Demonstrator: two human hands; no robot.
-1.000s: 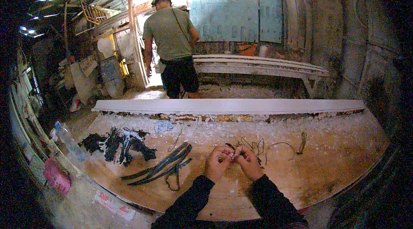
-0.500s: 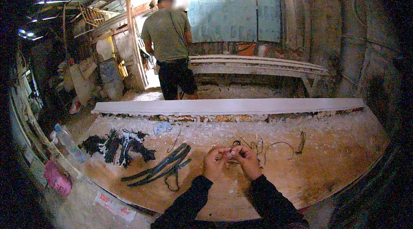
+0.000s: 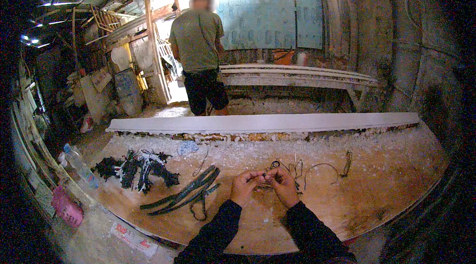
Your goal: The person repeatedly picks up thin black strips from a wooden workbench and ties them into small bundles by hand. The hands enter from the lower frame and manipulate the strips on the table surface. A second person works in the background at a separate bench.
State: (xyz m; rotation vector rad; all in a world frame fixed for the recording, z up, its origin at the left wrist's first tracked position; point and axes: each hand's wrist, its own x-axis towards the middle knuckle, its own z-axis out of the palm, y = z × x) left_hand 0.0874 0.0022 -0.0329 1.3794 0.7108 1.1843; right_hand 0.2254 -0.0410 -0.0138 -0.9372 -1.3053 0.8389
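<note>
Over the middle of the wooden tabletop (image 3: 307, 219), my left hand (image 3: 243, 186) and my right hand (image 3: 285, 187) meet at the fingertips. Both are pinched closed on a thin dark cord (image 3: 275, 164), whose loop shows just above the right fingers. What lies right between the fingertips is too small to make out. More thin cord (image 3: 317, 166) trails across the table to the right of my hands. Left of them lie several dark flat strips (image 3: 183, 192). Farther left is a pile of black and white tasselled cord bundles (image 3: 139, 167).
A long white moulding (image 3: 263, 122) lines the table's far edge. A clear plastic bottle (image 3: 79, 165) and a pink basket (image 3: 67, 207) are at the left. Beyond the table a person (image 3: 198, 51) stands near a long bench (image 3: 297, 73) with white strips on it.
My hands have shifted very slightly, with the fingertips still together. The person beyond the table has moved a little to the right and turned the head.
</note>
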